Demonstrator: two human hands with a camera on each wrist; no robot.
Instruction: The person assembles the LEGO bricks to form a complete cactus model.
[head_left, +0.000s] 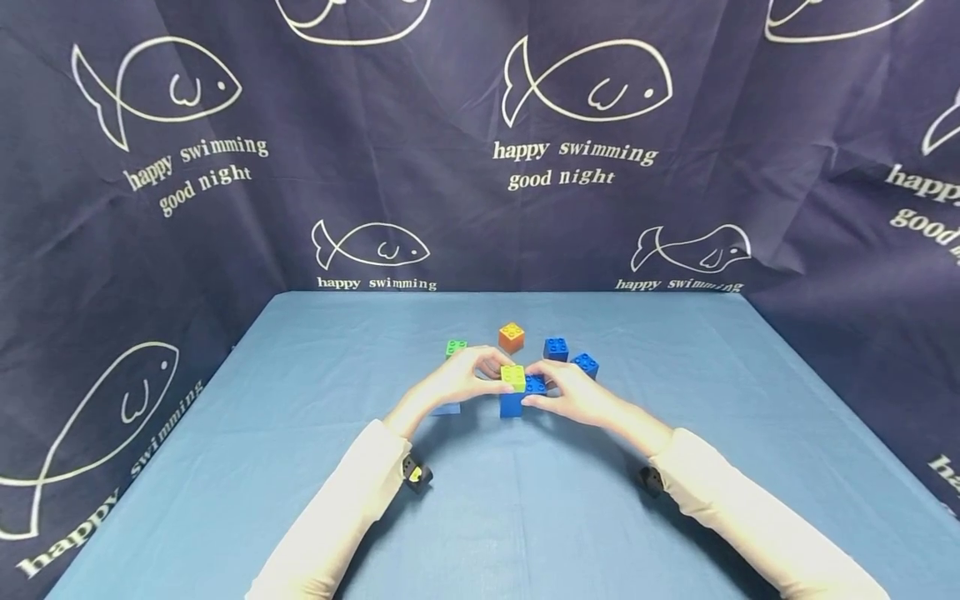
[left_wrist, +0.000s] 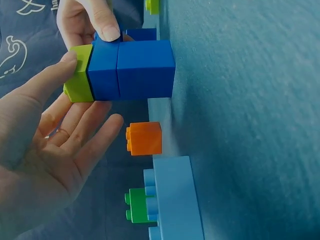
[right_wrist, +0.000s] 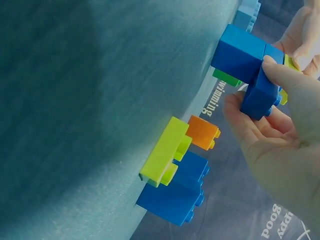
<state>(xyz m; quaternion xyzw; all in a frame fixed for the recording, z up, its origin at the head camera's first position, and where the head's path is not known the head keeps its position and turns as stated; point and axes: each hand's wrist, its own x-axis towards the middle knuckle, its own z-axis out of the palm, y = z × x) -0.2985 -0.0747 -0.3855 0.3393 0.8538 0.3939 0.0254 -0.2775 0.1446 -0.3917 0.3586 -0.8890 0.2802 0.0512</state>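
Observation:
Between the hands stands a small stack of toy building bricks: a tall blue brick [head_left: 511,406] at the bottom, a longer blue brick [right_wrist: 261,95] across it, and a lime green brick [head_left: 513,378] on top. My left hand [head_left: 467,375] pinches the lime green brick between thumb and fingers, with its other fingers spread behind the stack. On the other side, my right hand [head_left: 576,392] grips the end of the longer blue brick that juts out to the right, thumb on the near side and fingers behind.
Behind the stack sits an orange brick [head_left: 512,335]. A green brick [head_left: 456,347] and a light blue brick [left_wrist: 175,197] lie to the left. Two blue bricks [head_left: 556,348] and another lime green brick [right_wrist: 167,152] are by the right hand. A blue cloth [head_left: 480,508] covers the table.

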